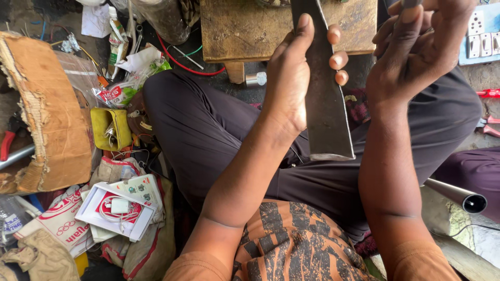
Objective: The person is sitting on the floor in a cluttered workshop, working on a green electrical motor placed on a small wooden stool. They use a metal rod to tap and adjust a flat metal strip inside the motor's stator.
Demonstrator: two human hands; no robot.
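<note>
My left hand [289, 78] has its grip clamped on a long flat metal blade [324, 104]: the thumb lies up along the near edge, and three fingertips [341, 60] curl round the far edge, so the dark strip runs between them. The blade stands nearly upright before me; its upper part passes out of the top of the view in front of a worn wooden stool [245, 26], while its squared lower end hangs free below my wrist, over my lap in dark trousers [208, 130]. My right hand [416, 52] is just beside the blade on its other side, fingers curled together around something slim at the top edge, too little of it showing to name. A steel pipe [458, 195] lies by my right knee.
</note>
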